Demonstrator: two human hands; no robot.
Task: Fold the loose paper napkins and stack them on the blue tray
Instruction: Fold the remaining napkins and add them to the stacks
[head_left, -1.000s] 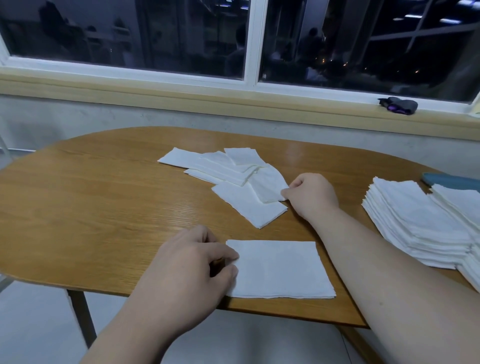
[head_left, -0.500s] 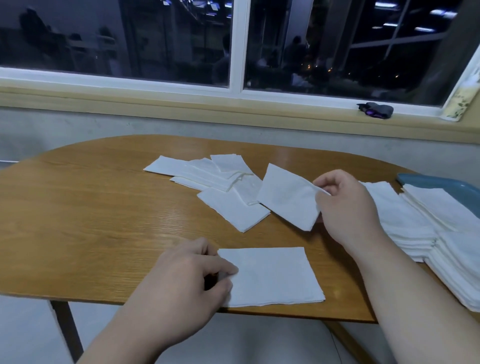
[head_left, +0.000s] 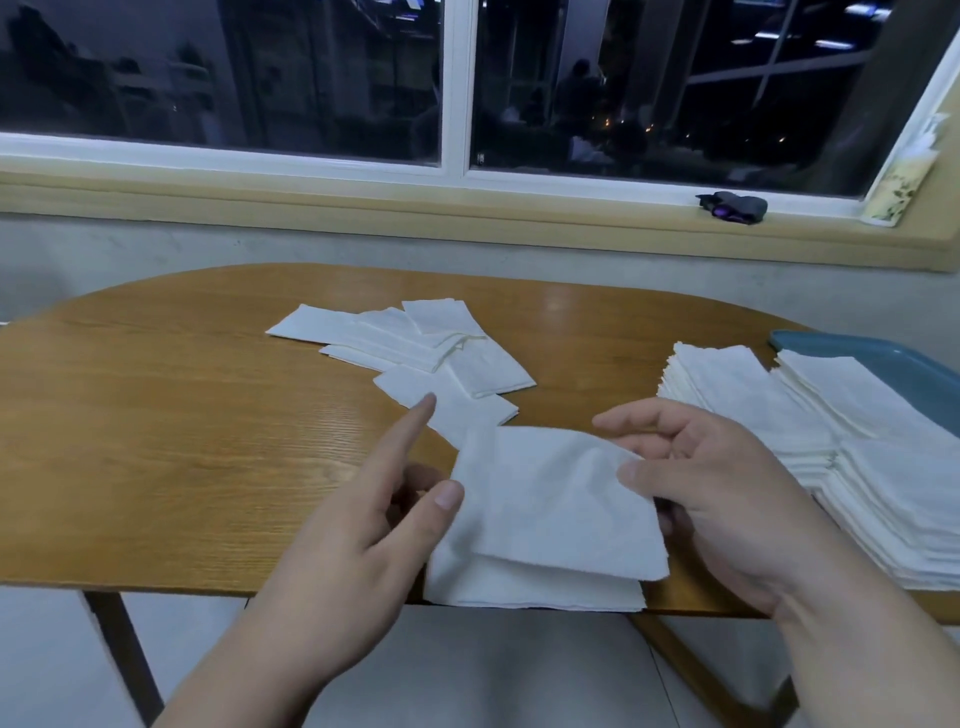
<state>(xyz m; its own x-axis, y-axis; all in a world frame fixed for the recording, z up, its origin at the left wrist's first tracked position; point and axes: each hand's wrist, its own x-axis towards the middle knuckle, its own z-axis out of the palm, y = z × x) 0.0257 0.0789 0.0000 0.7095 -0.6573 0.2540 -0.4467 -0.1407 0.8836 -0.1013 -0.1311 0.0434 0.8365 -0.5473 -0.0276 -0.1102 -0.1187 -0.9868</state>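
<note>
A white paper napkin (head_left: 550, 509) hangs just above the table's near edge, held between both hands. My right hand (head_left: 711, 499) pinches its right edge with thumb and fingers. My left hand (head_left: 363, 530) grips its left edge with the thumb, the index finger pointing away. Under it lies another flat napkin (head_left: 535, 590) on the table. Several loose napkins (head_left: 415, 348) lie scattered at the table's middle. Tall stacks of folded napkins (head_left: 810, 431) cover the blue tray (head_left: 878, 358) at the right; only the tray's far rim shows.
The wooden oval table (head_left: 171, 431) stands against a wall under a dark window. A small dark object (head_left: 735, 206) rests on the windowsill. The table's near edge runs just below the hands, with floor beneath.
My right hand picked a napkin from the loose pile and carried it toward me over the flat napkin. My left hand let go of the flat napkin and took the carried one's left edge.
</note>
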